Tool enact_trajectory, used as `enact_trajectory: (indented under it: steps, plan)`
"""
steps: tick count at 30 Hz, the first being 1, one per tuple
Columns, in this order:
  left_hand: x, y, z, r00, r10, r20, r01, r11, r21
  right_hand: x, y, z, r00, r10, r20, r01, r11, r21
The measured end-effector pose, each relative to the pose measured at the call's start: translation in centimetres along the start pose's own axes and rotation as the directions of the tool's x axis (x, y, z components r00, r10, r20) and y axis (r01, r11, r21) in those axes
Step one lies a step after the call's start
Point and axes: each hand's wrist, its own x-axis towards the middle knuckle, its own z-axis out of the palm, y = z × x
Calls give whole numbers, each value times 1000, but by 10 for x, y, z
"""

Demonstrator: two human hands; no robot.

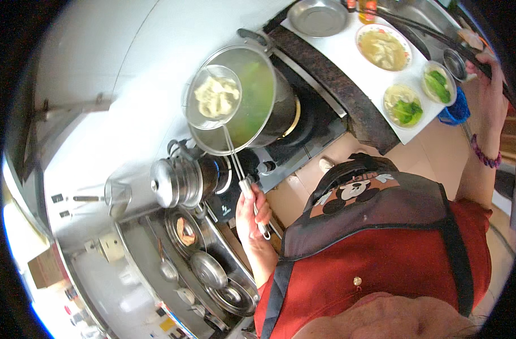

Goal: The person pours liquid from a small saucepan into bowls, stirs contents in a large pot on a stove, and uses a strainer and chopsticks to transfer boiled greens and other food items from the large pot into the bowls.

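Observation:
My left hand (252, 209) grips the handle of a wire-mesh skimmer (236, 163). Pale dumplings (217, 97) fill its round basket, which is over the far-left part of a large stockpot (285, 101). Cloudy greenish liquid (255, 97) shows in the pot. Off to the right, my right hand (488, 80) is raised beside a long dark bar (442, 36); whether the fingers grip it is unclear. Nearest that hand are a plastic tub with leafy greens (438, 87), another tub with greens and pale food (404, 106), and a floral-rimmed bowl of dumplings in broth (384, 47).
A lidded steel pot (177, 182) stands on the gas stove (306, 148) beside the stockpot. A metal plate (318, 18) and an oil bottle (368, 10) are on the white board (359, 80). Pan lids (209, 269) and a ladle (169, 270) lie lower left.

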Motion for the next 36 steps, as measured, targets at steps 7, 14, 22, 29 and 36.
enact_trajectory:
  steps: [7,14,22,29,36]
  plan:
    - [29,-26,64,978,-136,159,77,941,329,-17,10,-45,974,183,-134,-152,965,212]
    - [131,-102,102,930,-279,240,-9,636,771,-52,10,-83,910,323,-261,-265,935,235]
    - [172,-134,126,892,-30,452,-453,-44,891,-81,10,-107,880,373,-294,-295,915,276]
    - [185,-149,115,900,36,435,-408,-287,867,-87,10,-107,901,354,-250,-283,917,280]
    - [189,-155,101,860,139,491,-411,-381,828,-84,17,-102,916,350,-197,-278,907,317]
